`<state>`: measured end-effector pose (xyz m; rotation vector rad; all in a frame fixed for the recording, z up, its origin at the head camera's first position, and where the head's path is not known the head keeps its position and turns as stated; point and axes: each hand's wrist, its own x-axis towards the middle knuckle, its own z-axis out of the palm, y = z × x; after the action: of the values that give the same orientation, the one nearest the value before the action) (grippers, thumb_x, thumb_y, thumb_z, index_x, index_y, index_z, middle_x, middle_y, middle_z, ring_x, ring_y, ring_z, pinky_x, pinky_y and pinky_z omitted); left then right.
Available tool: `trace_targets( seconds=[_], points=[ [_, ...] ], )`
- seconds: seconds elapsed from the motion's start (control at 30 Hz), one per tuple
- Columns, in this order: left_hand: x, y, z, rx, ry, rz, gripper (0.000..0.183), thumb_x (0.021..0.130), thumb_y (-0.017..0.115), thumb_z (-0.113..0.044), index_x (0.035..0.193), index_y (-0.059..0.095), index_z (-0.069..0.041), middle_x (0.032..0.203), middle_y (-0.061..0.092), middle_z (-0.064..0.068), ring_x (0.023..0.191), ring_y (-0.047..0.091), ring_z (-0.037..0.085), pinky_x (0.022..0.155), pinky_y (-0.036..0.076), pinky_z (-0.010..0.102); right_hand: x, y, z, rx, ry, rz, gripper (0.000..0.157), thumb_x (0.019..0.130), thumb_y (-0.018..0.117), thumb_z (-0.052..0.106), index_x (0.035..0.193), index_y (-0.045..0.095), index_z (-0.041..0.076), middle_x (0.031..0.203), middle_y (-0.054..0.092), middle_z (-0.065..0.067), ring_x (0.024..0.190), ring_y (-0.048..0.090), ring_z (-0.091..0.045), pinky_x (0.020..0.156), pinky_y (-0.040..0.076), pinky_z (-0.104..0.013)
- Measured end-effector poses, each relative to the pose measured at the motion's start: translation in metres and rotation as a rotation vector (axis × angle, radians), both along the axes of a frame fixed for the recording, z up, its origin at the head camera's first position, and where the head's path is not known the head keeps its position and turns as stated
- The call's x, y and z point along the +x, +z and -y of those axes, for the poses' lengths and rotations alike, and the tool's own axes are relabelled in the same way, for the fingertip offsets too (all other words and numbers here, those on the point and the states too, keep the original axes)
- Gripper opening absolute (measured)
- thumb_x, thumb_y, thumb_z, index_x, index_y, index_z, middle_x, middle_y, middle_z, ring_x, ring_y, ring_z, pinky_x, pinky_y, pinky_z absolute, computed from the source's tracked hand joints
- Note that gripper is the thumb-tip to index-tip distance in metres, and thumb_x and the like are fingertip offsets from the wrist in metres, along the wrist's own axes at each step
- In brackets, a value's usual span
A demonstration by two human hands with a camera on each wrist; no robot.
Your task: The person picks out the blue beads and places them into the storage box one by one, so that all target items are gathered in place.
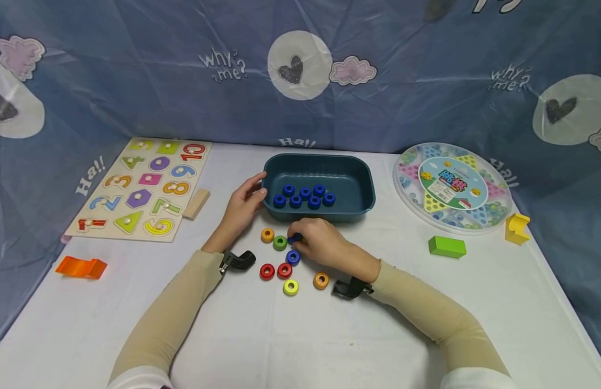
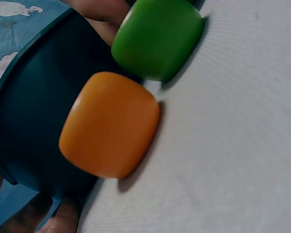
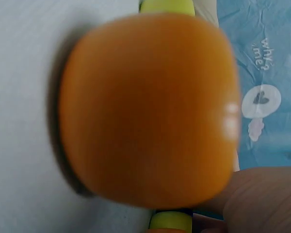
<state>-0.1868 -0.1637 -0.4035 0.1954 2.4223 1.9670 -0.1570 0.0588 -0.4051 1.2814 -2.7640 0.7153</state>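
My right hand [image 1: 327, 243] pinches a blue ring bead [image 1: 294, 238] on the near side of the dark teal bin [image 1: 320, 218]; the fingers partly hide it. My left hand [image 1: 242, 205] rests against the bin's left end, its fingertips at the rim and wall. Several blue beads [image 1: 305, 193] lie inside the bin. On the cloth nearby are a blue bead [image 1: 293, 257], a green bead [image 1: 280, 243], an orange bead [image 1: 267, 235], two red beads [image 1: 284, 270], a yellow bead [image 1: 291, 287] and another orange bead [image 1: 321, 280], which fills much of the right wrist view.
A wooden number puzzle [image 1: 145, 189] lies left, beside a plain wood block [image 1: 196, 204] and an orange piece [image 1: 81, 267]. To the right are a round board-game case [image 1: 453, 186], a green block [image 1: 447, 247] and a yellow piece [image 1: 517, 228]. A printed cloth [image 1: 407, 108] hangs behind.
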Motion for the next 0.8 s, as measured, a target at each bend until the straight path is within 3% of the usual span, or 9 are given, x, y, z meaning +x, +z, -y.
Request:
trace_targets(
  seconds=[0.23, 0.37, 0.47, 0.6, 0.8],
  points=[
    [0.0, 0.0, 0.001, 0.006, -0.001, -0.006, 0.047, 0.102, 0.048, -0.017, 0.148, 0.04, -0.01, 0.15, 0.04, 0.02, 0.129, 0.05, 0.033, 0.095, 0.054, 0.028, 0.0, 0.007, -0.002, -0.016, 0.013, -0.025, 0.016, 0.085, 0.074, 0.011, 0.1, 0.07, 0.01, 0.094, 0.071, 0.0, 0.086, 0.066, -0.011, 0.076, 0.057, -0.025],
    [0.0, 0.0, 0.003, 0.009, 0.001, -0.006, 0.047, 0.102, 0.048, -0.016, 0.148, 0.041, -0.009, 0.15, 0.04, 0.022, 0.128, 0.05, 0.035, 0.093, 0.055, 0.024, -0.001, 0.026, -0.005, -0.066, 0.058, -0.042, 0.016, 0.086, 0.073, 0.013, 0.101, 0.071, 0.009, 0.095, 0.071, -0.001, 0.083, 0.065, -0.012, 0.073, 0.056, -0.023],
    [0.0, 0.0, 0.004, 0.004, 0.005, -0.003, 0.047, 0.102, 0.048, -0.016, 0.148, 0.041, -0.01, 0.149, 0.041, 0.022, 0.127, 0.051, 0.034, 0.093, 0.054, 0.024, -0.01, 0.044, -0.012, -0.135, 0.072, -0.05, 0.017, 0.086, 0.073, 0.011, 0.101, 0.071, 0.005, 0.096, 0.072, -0.006, 0.081, 0.067, -0.014, 0.071, 0.058, -0.025],
    [0.0, -0.001, 0.002, -0.018, 0.008, 0.0, 0.047, 0.102, 0.048, -0.018, 0.148, 0.041, -0.011, 0.149, 0.041, 0.02, 0.126, 0.051, 0.032, 0.098, 0.053, 0.034, -0.035, 0.058, -0.028, -0.181, -0.045, -0.06, 0.015, 0.085, 0.074, 0.01, 0.098, 0.071, 0.003, 0.095, 0.072, -0.009, 0.076, 0.069, -0.016, 0.068, 0.059, -0.029],
    [0.0, 0.0, 0.0, -0.027, 0.012, 0.003, 0.047, 0.102, 0.048, -0.018, 0.148, 0.04, -0.011, 0.149, 0.041, 0.02, 0.126, 0.051, 0.032, 0.1, 0.052, 0.038, -0.073, 0.049, -0.052, -0.127, -0.287, -0.009, 0.014, 0.085, 0.075, 0.014, 0.093, 0.072, 0.003, 0.088, 0.073, -0.012, 0.071, 0.069, -0.02, 0.064, 0.057, -0.033]
  ],
)
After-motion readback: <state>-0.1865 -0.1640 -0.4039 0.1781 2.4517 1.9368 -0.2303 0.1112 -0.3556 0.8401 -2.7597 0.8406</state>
